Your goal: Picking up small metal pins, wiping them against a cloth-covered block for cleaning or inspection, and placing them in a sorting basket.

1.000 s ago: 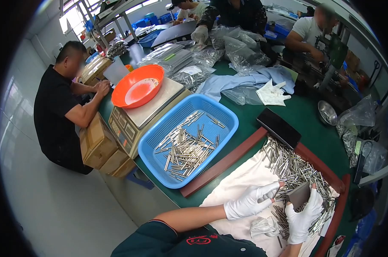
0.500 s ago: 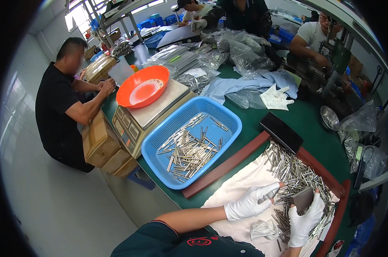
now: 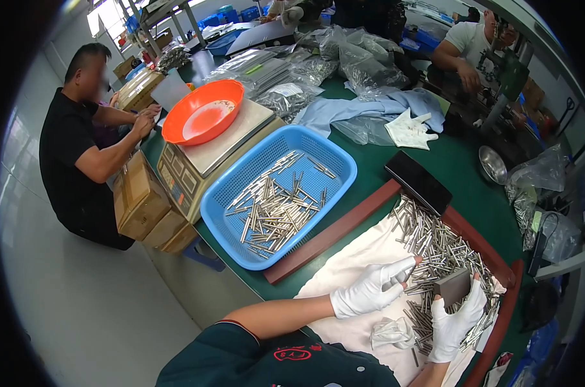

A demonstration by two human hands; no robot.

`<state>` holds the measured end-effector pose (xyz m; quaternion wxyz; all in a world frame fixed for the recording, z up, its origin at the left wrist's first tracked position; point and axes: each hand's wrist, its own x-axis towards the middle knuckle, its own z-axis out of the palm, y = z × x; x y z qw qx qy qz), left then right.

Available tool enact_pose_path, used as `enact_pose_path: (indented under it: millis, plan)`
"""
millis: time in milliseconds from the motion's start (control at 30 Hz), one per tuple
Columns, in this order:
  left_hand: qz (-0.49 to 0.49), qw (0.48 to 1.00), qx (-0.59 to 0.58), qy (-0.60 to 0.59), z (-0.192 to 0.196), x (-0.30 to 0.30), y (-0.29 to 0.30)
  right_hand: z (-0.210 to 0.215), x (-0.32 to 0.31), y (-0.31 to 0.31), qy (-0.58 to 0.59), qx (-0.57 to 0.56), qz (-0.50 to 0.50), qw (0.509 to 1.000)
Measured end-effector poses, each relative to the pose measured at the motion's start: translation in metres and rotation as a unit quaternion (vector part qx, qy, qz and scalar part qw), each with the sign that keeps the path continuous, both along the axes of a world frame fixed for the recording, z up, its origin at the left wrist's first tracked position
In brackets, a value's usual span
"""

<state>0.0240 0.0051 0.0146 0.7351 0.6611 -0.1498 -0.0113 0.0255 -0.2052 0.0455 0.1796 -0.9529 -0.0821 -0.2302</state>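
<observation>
My right hand [image 3: 457, 320], in a white glove with bare fingertips, grips a flat grey rectangular block [image 3: 453, 287] above a heap of slim metal pins [image 3: 428, 245]. To its left is my left hand [image 3: 372, 290], gloved alike, with its fingers curled together. Something greyish shows between those fingers, too small to make out. The pins lie on a pale cloth [image 3: 344, 275], and a crumpled white glove or rag [image 3: 393, 333] rests below my hands. More pins lie in a blue perforated basket [image 3: 210, 222] at the left.
Reddish-brown bars [image 3: 331, 232] border the cloth, with a black box-like object [image 3: 418, 182] at their corner. An orange tray [image 3: 205, 115] sits on a scale [image 3: 179, 177]. Plastic bags [image 3: 363, 55] and a white glove [image 3: 411, 129] lie beyond. A person [image 3: 79, 142] works at left.
The whole view has shifted, so the table and its contents appear slightly higher and further left. My right hand still holds the grey block; both hands keep nearly the same pose.
</observation>
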Motion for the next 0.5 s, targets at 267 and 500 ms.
enact_pose_path:
  millis: [267,500]
  plan:
    - [-0.017,1.000,0.017,0.017,0.0009,-0.0012,0.0003,0.0007,-0.0013,0.0025,-0.012,-0.007,-0.013,1.000]
    - [-0.008,0.999,0.033,0.016,0.0002,-0.0008,0.0005,-0.0001,-0.0015,0.0015,0.039,0.023,-0.007,0.999]
